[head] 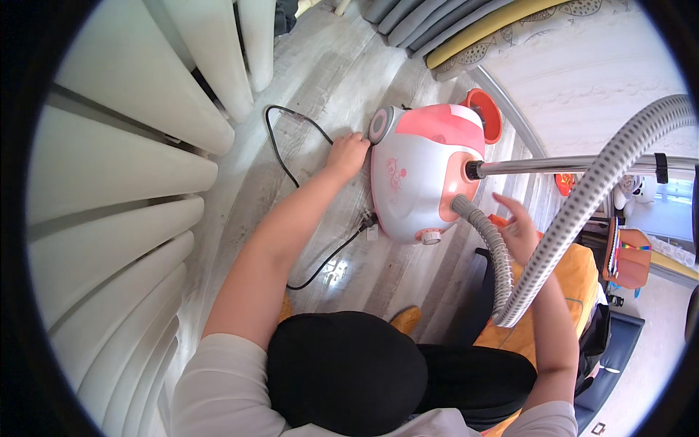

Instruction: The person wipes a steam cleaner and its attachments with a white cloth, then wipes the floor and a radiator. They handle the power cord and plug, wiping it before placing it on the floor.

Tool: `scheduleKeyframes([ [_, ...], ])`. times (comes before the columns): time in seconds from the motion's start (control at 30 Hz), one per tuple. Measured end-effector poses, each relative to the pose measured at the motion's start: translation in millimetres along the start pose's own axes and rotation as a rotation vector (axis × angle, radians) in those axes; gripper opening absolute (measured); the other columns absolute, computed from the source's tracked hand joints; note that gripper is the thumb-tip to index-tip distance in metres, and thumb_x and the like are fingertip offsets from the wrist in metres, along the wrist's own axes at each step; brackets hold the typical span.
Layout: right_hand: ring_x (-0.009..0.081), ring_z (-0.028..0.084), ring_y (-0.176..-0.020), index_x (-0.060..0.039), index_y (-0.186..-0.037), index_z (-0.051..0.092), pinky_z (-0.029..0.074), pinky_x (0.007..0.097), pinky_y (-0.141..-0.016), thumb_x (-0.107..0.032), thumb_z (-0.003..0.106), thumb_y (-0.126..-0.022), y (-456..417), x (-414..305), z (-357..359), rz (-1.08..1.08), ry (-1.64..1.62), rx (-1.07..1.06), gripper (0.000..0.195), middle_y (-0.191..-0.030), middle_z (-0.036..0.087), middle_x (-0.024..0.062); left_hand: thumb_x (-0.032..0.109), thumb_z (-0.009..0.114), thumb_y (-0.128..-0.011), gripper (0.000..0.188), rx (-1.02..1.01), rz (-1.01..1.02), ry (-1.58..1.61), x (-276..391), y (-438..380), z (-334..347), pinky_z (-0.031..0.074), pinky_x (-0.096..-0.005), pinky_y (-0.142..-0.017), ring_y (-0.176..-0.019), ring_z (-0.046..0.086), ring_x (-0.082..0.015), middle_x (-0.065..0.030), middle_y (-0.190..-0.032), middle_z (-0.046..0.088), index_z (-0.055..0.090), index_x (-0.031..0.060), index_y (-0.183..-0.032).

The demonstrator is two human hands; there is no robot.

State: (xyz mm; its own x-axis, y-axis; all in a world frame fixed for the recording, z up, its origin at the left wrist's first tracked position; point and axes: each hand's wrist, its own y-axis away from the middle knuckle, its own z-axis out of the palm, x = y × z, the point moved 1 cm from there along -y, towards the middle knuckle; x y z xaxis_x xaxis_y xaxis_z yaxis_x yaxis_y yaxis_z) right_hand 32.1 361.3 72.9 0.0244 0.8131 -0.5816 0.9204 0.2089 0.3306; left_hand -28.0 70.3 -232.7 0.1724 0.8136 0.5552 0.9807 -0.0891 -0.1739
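Observation:
A pink and white garment steamer base stands on the floor before me, with a chrome pole and a grey ribbed hose joined to its orange panel. My left hand is at the base's left side, near its grey wheel and the black power cord; its fingertips are partly hidden, and whether they grip anything is unclear. Held up to the right of the hose's lower end, my right hand has its fingers apart and looks slightly blurred. The cord's plug lies against the base near the control knob.
White radiator-like columns line the left. A red-orange container stands behind the base. Grey and yellow curtains hang at the top. A bed-like surface with orange cloth and an orange chair are at the right.

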Motion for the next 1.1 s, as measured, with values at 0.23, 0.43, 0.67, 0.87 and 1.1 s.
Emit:
scheduleKeyframes([
  [0.23, 0.0150, 0.054, -0.097, -0.0015, -0.129, 0.050, 0.044, 0.0257, -0.081, -0.013, 0.055, -0.087, -42.2, -43.2, -35.7, 0.036, -0.236, 0.391, 0.044, -0.111, 0.057, 0.0070, 0.003, 0.057, -0.072, 0.009, 0.087, -0.015, 0.076, 1.6, -0.8, -0.7, 0.051, -0.0430, -0.072, -0.086, 0.062, -0.0303, -0.0113, -0.085, 0.062, 0.065, 0.0065, -0.074],
  [0.43, 0.0128, 0.053, -0.082, -0.0018, -0.096, 0.061, 0.043, 0.0266, -0.077, -0.023, 0.063, -0.090, -59.6, -60.7, 16.3, 0.025, -0.570, 0.649, 0.022, -0.088, 0.058, 0.0064, 0.001, 0.065, -0.064, 0.021, 0.030, -0.064, 0.090, 0.6, -2.1, 2.7, 0.050, -0.0429, -0.075, -0.087, 0.060, -0.0318, -0.0107, -0.088, 0.060, 0.068, 0.0075, -0.083],
  [0.67, 0.0088, 0.030, -0.056, -0.0157, -0.059, 0.034, 0.027, 0.0255, -0.054, -0.025, 0.064, -0.091, -83.1, -69.0, 16.0, 0.096, -0.974, 0.718, 0.045, -0.057, 0.030, -0.0040, 0.005, 0.063, -0.071, 0.018, 0.055, -0.140, -0.014, 7.8, -3.4, 1.0, 0.048, -0.0427, -0.080, -0.094, 0.060, -0.0298, -0.0118, -0.093, 0.061, 0.064, 0.0045, -0.089],
  [0.87, 0.0082, 0.026, -0.056, -0.0150, -0.058, 0.030, 0.022, 0.0265, -0.054, -0.022, 0.058, -0.094, -57.7, -62.8, 13.4, 0.039, -0.969, 0.659, 0.046, -0.058, 0.026, -0.0040, 0.010, 0.053, -0.083, 0.017, 0.321, -0.456, -0.158, -41.9, -44.2, -0.3, 0.042, -0.0424, -0.086, -0.098, 0.055, -0.0306, -0.0132, -0.099, 0.059, 0.065, 0.0060, -0.094],
  [1.1, 0.0095, 0.024, -0.057, -0.0152, -0.060, 0.027, 0.021, 0.0267, -0.057, -0.028, 0.051, -0.097, -49.8, -35.9, -19.0, 0.088, -0.859, 0.443, 0.045, -0.060, 0.026, -0.0030, 0.008, 0.057, -0.079, 0.020, 0.443, -0.498, -0.038, -51.2, -64.8, -45.4, 0.038, -0.0447, -0.090, -0.105, 0.051, -0.0304, -0.0110, -0.108, 0.054, 0.067, 0.0104, -0.097],
])
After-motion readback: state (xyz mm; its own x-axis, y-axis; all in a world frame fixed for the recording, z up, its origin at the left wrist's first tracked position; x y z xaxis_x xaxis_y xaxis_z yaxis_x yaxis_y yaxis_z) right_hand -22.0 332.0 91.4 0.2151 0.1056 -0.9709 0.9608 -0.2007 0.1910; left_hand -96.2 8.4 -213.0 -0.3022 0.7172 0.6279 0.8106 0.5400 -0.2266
